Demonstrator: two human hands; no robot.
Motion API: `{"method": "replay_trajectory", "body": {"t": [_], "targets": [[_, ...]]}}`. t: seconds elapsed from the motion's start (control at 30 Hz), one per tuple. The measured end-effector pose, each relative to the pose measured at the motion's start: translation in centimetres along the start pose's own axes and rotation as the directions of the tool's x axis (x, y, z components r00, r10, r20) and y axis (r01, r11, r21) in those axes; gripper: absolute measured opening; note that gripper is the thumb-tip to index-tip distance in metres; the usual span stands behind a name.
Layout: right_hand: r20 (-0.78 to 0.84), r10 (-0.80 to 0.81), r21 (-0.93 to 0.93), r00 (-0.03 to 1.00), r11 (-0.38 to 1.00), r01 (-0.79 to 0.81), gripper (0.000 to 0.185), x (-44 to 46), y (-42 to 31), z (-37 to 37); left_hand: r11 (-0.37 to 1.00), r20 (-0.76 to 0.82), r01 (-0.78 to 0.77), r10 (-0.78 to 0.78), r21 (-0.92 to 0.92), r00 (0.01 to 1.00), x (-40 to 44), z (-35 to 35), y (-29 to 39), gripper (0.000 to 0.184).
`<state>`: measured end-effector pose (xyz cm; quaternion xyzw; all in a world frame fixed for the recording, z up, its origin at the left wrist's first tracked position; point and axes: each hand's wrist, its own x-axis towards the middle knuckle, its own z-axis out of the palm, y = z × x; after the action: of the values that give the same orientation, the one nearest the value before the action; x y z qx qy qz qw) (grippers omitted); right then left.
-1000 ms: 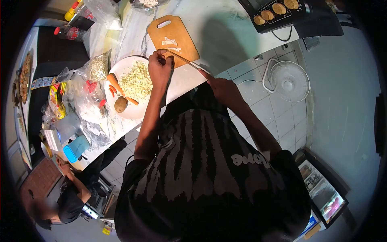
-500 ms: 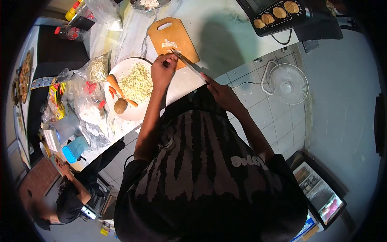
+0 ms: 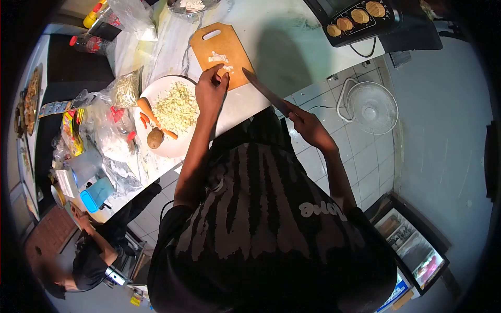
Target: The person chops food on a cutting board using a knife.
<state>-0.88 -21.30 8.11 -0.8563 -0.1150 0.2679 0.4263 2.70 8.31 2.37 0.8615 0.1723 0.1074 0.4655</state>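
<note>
My right hand (image 3: 306, 125) grips a kitchen knife (image 3: 266, 94) by its handle. The blade points up and left, its tip over the right edge of the wooden cutting board (image 3: 222, 39). At the board's lower left, my left hand (image 3: 210, 89) has thumb and fingers apart, fingertips beside small white slices (image 3: 218, 57) of food whose kind I cannot make out. Left of that hand, a large white plate (image 3: 169, 151) carries a heap of chopped pale green vegetable (image 3: 176, 108), a carrot (image 3: 147, 109), small red chillies (image 3: 144, 120) and a round brown vegetable (image 3: 155, 138).
Plastic bags (image 3: 112, 130) and a blue container (image 3: 96, 194) crowd the counter's left side. A black appliance (image 3: 360, 26) holding round brown pieces stands at the upper right. A fan (image 3: 371, 108) is on the tiled floor. Another person (image 3: 94, 261) sits at lower left.
The knife has moved right and down, away from my left hand and the white slices. My left fingers have spread from a closer pinch.
</note>
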Motion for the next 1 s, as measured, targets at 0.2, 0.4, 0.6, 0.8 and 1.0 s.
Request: {"method": "replay_trajectory", "body": {"t": [0.2,0.4,0.6,0.8,1.0], "targets": [[0.068,0.211,-0.031,0.975,0.977,-0.209,0.045,-0.6,-2.7,-0.8,0.987,0.01,-0.133,0.133,0.088,0.991,0.1,-0.1,-0.2,0.026],[0.041,0.121,-0.053,0.992,0.991,-0.119,0.047,-0.3,-1.3,0.0,0.985,0.049,-0.15,0.146,0.089,0.988,-0.2,-0.4,0.4,0.023],[0.04,0.094,-0.051,0.995,0.994,-0.092,0.046,-0.1,-1.9,0.2,0.972,0.095,-0.188,0.175,0.144,0.98,-0.3,-0.4,0.5,0.026],[0.18,0.294,-0.131,0.939,0.953,-0.273,0.046,0.2,-4.8,-1.0,0.982,0.084,-0.154,0.145,0.108,0.986,-0.4,-0.4,0.4,0.025],[0.109,0.152,-0.146,0.982,0.98,-0.135,0.046,0.4,-3.0,-0.3,0.974,0.111,-0.191,0.178,0.12,0.978,-0.3,-0.6,0.3,0.025]]}}
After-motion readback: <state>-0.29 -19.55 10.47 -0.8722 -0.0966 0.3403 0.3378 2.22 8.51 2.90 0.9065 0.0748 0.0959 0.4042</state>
